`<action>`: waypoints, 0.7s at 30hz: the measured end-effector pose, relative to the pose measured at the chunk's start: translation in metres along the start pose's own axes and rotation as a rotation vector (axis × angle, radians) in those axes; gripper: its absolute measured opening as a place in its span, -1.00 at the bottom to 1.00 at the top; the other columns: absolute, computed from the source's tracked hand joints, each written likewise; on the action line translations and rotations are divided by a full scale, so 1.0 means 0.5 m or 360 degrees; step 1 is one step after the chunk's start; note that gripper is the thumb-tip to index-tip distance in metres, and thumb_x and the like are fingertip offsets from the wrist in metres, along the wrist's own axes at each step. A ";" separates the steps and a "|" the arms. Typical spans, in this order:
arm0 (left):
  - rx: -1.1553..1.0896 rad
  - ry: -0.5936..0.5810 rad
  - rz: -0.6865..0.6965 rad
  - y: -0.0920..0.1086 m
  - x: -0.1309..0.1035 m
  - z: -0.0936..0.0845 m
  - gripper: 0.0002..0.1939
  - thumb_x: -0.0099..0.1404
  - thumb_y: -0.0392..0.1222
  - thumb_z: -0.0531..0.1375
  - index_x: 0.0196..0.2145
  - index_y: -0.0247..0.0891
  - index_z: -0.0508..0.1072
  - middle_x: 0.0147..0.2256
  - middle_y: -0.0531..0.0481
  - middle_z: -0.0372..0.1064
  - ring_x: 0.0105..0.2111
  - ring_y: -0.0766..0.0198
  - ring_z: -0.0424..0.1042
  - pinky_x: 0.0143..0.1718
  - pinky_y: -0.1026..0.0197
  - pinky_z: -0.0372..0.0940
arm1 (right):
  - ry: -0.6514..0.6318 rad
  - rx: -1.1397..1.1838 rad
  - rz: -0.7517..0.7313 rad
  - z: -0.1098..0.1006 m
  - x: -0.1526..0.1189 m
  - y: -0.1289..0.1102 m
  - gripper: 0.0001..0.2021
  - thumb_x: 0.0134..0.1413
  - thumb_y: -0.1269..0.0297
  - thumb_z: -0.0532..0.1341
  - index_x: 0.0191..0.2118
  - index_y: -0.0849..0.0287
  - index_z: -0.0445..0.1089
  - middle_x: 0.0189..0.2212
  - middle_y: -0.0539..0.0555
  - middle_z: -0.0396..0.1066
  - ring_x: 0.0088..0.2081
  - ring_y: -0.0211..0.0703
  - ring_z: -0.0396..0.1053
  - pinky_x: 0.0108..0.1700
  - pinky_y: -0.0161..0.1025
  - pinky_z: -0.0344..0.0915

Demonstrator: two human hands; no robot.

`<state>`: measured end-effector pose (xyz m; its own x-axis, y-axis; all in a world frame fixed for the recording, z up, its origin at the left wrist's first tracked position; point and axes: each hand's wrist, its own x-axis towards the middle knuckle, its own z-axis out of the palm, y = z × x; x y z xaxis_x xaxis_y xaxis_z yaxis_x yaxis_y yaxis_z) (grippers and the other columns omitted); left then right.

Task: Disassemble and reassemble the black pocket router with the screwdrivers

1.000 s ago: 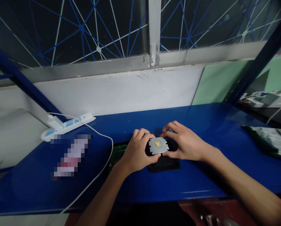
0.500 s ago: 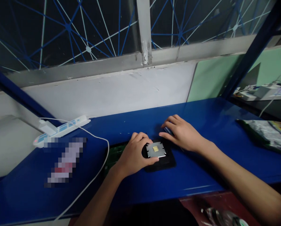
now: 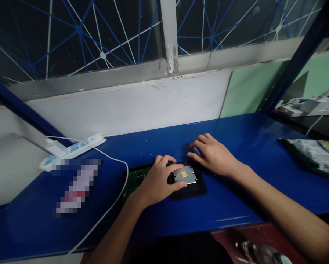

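Observation:
A square silver metal plate (image 3: 190, 177) with a pale yellow pad (image 3: 184, 174) on its middle lies over a black holder or mat (image 3: 199, 190). My left hand (image 3: 157, 181) reaches in from the left, its thumb at the plate's near edge and its forefinger at the far left corner. Under my left wrist, a green circuit board (image 3: 134, 179) is partly covered. Beyond the plate, my right hand (image 3: 212, 154) is curled over a small dark bluish thing (image 3: 196, 150), mostly hidden by the fingers.
A white power strip (image 3: 82, 146) with a plug rests at the back left. Its white cable (image 3: 126, 172) loops beside the circuit board. A blurred-out packet (image 3: 79, 187) lies left on the blue table (image 3: 164, 220). At the right edge sits a silvery bag (image 3: 310, 152).
My left forefinger has come over the plate's far left corner. The plate has shifted slightly to the right. My right hand has stayed almost in place.

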<state>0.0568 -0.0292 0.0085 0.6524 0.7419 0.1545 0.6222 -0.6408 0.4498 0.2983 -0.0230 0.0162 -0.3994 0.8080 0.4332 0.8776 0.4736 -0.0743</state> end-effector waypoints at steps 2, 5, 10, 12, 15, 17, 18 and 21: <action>0.0013 -0.0012 0.0010 0.000 -0.001 0.000 -0.59 0.27 0.00 0.33 0.06 -0.01 0.47 0.06 -0.06 0.29 0.06 -0.03 0.23 0.09 -0.15 0.30 | 0.0002 -0.0002 0.0013 0.002 0.000 0.001 -0.67 0.31 0.08 0.12 -0.10 0.25 0.46 -0.21 0.22 0.44 -0.11 0.07 0.32 -0.06 -0.01 0.36; 0.0007 -0.0016 0.0013 0.001 -0.002 -0.001 -0.58 0.28 0.00 0.32 0.08 -0.01 0.46 0.06 -0.05 0.29 0.06 -0.02 0.24 0.10 -0.14 0.30 | -0.0002 -0.0004 0.0026 0.005 0.001 0.003 -0.67 0.32 0.09 0.12 -0.09 0.24 0.45 -0.20 0.22 0.44 -0.11 0.08 0.31 -0.06 -0.01 0.36; -0.0001 -0.0013 0.0007 0.005 -0.001 -0.003 -0.60 0.28 -0.04 0.32 0.06 -0.06 0.47 0.04 -0.06 0.32 0.03 0.00 0.26 0.09 -0.12 0.31 | -0.0011 -0.0005 0.0034 0.007 0.000 0.004 -0.68 0.32 0.09 0.12 -0.08 0.24 0.45 -0.20 0.22 0.44 -0.10 0.09 0.31 -0.06 0.00 0.37; -0.0009 -0.0010 0.0010 0.006 -0.001 -0.004 -0.62 0.28 -0.05 0.33 0.04 -0.06 0.47 0.03 -0.06 0.32 0.03 0.01 0.27 0.08 -0.12 0.32 | 0.0004 -0.0001 0.0040 0.007 0.000 0.005 -0.68 0.31 0.10 0.12 -0.08 0.24 0.45 -0.20 0.22 0.44 -0.10 0.10 0.32 -0.07 0.01 0.37; -0.0023 0.0002 0.0016 0.008 -0.001 -0.003 -0.64 0.26 -0.07 0.34 0.01 -0.08 0.47 0.02 -0.07 0.32 0.04 -0.01 0.26 0.08 -0.13 0.31 | 0.0036 0.0007 0.0052 0.009 0.000 0.009 -0.69 0.31 0.11 0.12 -0.09 0.23 0.46 -0.22 0.23 0.45 -0.11 0.11 0.32 -0.09 0.02 0.38; -0.0025 0.0013 0.0027 0.008 -0.002 -0.003 -0.66 0.26 -0.08 0.34 -0.02 -0.10 0.47 0.01 -0.07 0.33 0.03 -0.01 0.26 0.08 -0.13 0.31 | 0.0033 0.0007 0.0050 0.013 0.000 0.012 -0.71 0.31 0.12 0.13 -0.10 0.22 0.46 -0.23 0.23 0.46 -0.11 0.11 0.32 -0.08 0.02 0.37; -0.0026 0.0020 0.0035 0.008 -0.003 -0.003 -0.66 0.25 -0.09 0.34 -0.03 -0.10 0.47 0.01 -0.07 0.33 0.03 -0.01 0.27 0.08 -0.12 0.31 | 0.0020 0.0001 0.0046 0.016 -0.001 0.014 -0.71 0.30 0.12 0.13 -0.09 0.22 0.46 -0.23 0.22 0.46 -0.11 0.10 0.32 -0.07 0.02 0.37; -0.0041 0.0041 0.0064 0.006 -0.004 -0.002 -0.66 0.24 -0.10 0.35 -0.03 -0.10 0.46 0.00 -0.05 0.33 0.02 0.02 0.27 0.08 -0.09 0.31 | -0.0045 -0.0053 0.0039 0.026 -0.002 0.018 -0.70 0.30 0.11 0.13 -0.09 0.22 0.46 -0.23 0.22 0.46 -0.12 0.10 0.32 -0.06 0.01 0.35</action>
<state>0.0569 -0.0323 0.0105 0.6650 0.7208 0.1952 0.5842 -0.6650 0.4653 0.3032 -0.0152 0.0034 -0.3844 0.8291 0.4060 0.8955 0.4417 -0.0543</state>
